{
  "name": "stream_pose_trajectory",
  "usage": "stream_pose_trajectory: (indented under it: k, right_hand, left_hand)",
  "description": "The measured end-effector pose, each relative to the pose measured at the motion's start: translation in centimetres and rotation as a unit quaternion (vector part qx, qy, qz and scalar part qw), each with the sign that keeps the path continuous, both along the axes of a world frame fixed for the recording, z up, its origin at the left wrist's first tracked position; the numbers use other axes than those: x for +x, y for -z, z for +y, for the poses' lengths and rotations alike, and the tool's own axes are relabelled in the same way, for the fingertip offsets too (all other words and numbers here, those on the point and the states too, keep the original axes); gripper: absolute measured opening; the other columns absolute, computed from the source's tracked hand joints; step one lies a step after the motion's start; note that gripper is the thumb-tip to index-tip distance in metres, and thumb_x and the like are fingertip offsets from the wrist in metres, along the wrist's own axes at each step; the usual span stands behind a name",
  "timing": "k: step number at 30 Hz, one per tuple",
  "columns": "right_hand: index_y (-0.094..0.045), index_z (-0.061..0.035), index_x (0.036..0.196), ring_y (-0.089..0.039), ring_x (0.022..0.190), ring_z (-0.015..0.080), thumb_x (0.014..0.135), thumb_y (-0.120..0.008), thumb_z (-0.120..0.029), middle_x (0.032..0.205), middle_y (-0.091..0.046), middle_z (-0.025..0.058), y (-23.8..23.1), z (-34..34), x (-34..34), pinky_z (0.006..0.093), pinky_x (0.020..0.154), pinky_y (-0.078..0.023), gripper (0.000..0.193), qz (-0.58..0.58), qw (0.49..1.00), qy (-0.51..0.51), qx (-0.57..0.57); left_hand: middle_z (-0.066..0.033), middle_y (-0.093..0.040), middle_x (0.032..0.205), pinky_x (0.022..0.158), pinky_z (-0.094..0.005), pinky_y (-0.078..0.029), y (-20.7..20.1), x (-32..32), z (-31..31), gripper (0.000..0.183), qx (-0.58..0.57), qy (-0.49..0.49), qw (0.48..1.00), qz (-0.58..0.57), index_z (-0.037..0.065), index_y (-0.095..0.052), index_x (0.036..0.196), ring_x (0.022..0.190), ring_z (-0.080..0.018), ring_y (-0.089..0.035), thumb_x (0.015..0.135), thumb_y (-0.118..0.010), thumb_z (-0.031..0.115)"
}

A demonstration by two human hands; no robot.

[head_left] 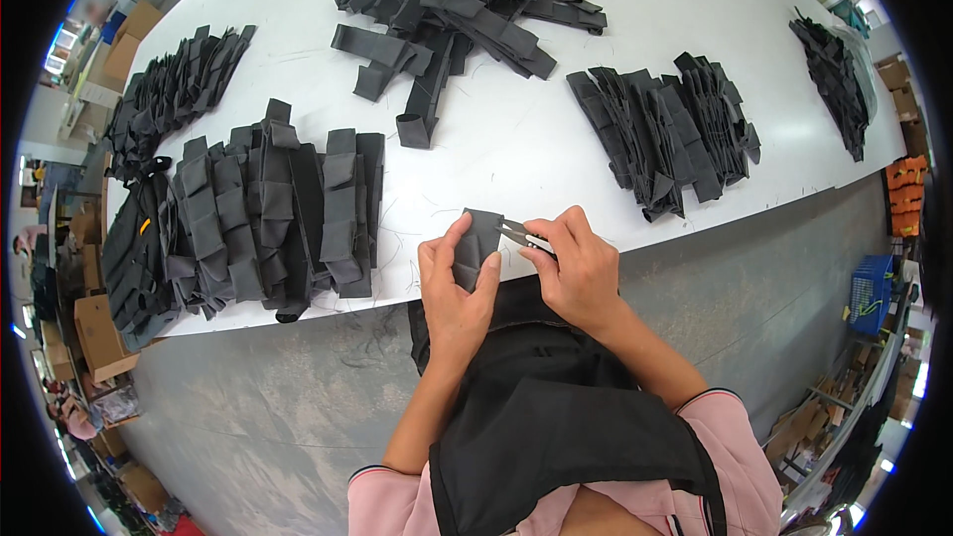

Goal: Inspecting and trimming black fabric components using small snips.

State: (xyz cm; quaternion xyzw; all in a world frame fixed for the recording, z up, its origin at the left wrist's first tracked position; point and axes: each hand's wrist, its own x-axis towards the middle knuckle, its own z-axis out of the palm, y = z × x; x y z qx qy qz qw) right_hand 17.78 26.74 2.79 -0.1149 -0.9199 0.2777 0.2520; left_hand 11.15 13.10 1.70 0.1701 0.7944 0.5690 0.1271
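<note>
Near the table's front edge, my left hand [457,268] grips a dark grey fabric strip [480,236] between thumb and fingers. My right hand [576,268] is closed round a pair of thread snips [526,239], their blades at the strip's right edge. Whether the blades touch a thread is too small to tell. Left of my hands lies a row of similar stitched strips [233,203]. A looser heap of strips [467,0] sits at the far middle, and two bundles [660,134] rest to the right.
The white table [476,174] has loose thread bits scattered on it. Another strip pile [174,89] lies at the far left, one more [836,84] at the far right. Cardboard boxes [102,337] stand beyond the left edge. A blue basket [870,293] is off to the right.
</note>
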Motion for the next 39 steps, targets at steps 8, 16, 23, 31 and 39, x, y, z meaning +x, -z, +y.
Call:
stream_pose_trajectory:
  k: [8, 16, 23, 31, 39]
  right_hand:
    - [-0.062, -0.0058, 0.093, -0.053, 0.054, 0.0208, 0.073, -0.069, -0.006, 0.075, -0.048, 0.0064, -0.1, 0.1, 0.4, 0.0308, 0.047, -0.041, 0.021, 0.013, 1.0, 0.019, -0.014]
    - [-0.058, -0.0061, 0.094, -0.052, 0.057, 0.0231, 0.074, -0.069, -0.008, 0.078, -0.046, 0.0061, 0.6, 0.9, -0.3, 0.0319, 0.05, -0.042, 0.023, -0.008, 0.999, 0.03, -0.03]
    - [-0.052, -0.0029, 0.078, -0.037, 0.061, 0.0044, 0.076, -0.068, -0.009, 0.072, -0.037, -0.0026, 1.9, 1.6, -2.4, 0.0208, 0.052, -0.031, 0.018, -0.146, 0.779, -0.034, -0.609]
    - [-0.053, -0.0055, 0.07, -0.033, 0.052, 0.0025, 0.079, -0.066, -0.011, 0.061, -0.042, -0.0061, 1.4, 1.0, -2.4, 0.0206, 0.046, -0.026, 0.016, -0.107, 0.764, -0.02, -0.636]
    - [-0.058, -0.0027, 0.091, -0.042, 0.055, 0.0047, 0.084, -0.063, -0.014, 0.068, -0.052, -0.0024, 5.5, 0.7, -2.1, 0.0209, 0.048, -0.034, 0.014, -0.003, 0.883, 0.009, -0.469]
  left_hand:
    - [-0.0079, -0.049, 0.1, 0.082, -0.0261, -0.04, -0.3, 0.1, 0.0, 0.046, -0.013, -0.003, 1.0, -0.006, 0.003, -0.053, 0.123, 0.092, -0.0172, -0.049, 0.079, -0.066, 0.007]
    - [-0.0094, -0.047, 0.097, 0.08, -0.0274, -0.041, 0.0, 0.3, 0.1, 0.046, -0.035, -0.012, 0.997, 0.066, 0.004, -0.053, 0.122, 0.089, -0.0196, -0.049, 0.077, -0.066, 0.007]
    - [-0.013, -0.042, 0.108, 0.081, -0.0311, -0.044, -0.1, 0.8, 1.3, 0.066, -0.048, 0.04, 0.997, 0.048, 0.008, -0.04, 0.134, 0.095, -0.0229, -0.05, 0.075, -0.07, 0.01]
    - [-0.0193, -0.034, 0.13, 0.093, -0.0349, -0.043, 0.3, -0.4, -1.0, 0.111, 0.26, 0.166, 0.881, -0.358, 0.01, 0.007, 0.146, 0.112, -0.0256, -0.049, 0.072, -0.076, 0.016]
    - [-0.0152, -0.062, 0.098, 0.071, -0.0299, -0.053, 1.1, 0.9, -0.5, 0.029, 0.19, 0.079, 0.843, -0.497, -0.002, -0.045, 0.116, 0.075, -0.0189, -0.063, 0.096, -0.046, 0.02]
